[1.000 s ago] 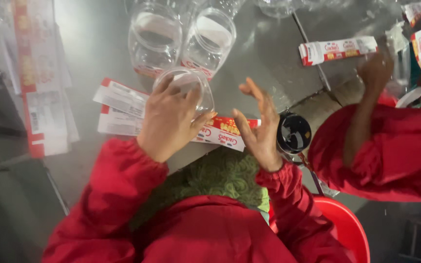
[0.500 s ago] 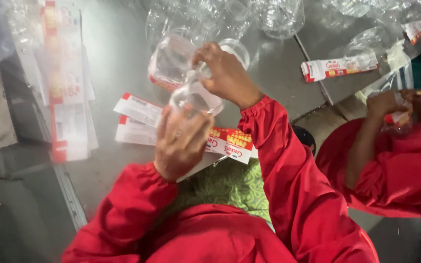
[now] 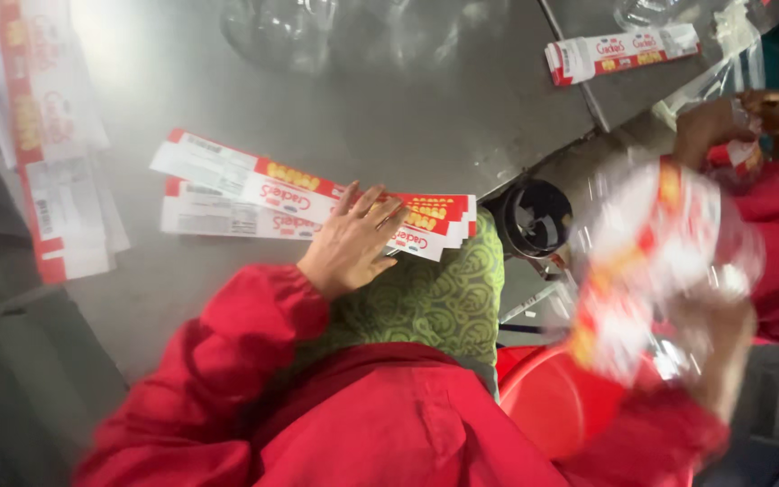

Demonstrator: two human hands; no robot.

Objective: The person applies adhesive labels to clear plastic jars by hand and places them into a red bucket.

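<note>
The left hand (image 3: pixel 351 243), which gripped a clear glass a moment ago, now lies spread flat on the stack of flattened red-and-white cardboard cartons (image 3: pixel 254 194) on the grey metal surface (image 3: pixel 462 117). The right hand (image 3: pixel 723 347), blurred, has swung a carton-wrapped glass (image 3: pixel 655 261) off to its side; I cannot tell its grip.

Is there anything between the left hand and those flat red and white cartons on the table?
No, nothing visible. The left hand already lies flat on the stack of flat cartons on the grey table, fingers spread over its near end. The right hand is off to the side, blurred, with a packed carton.
</note>
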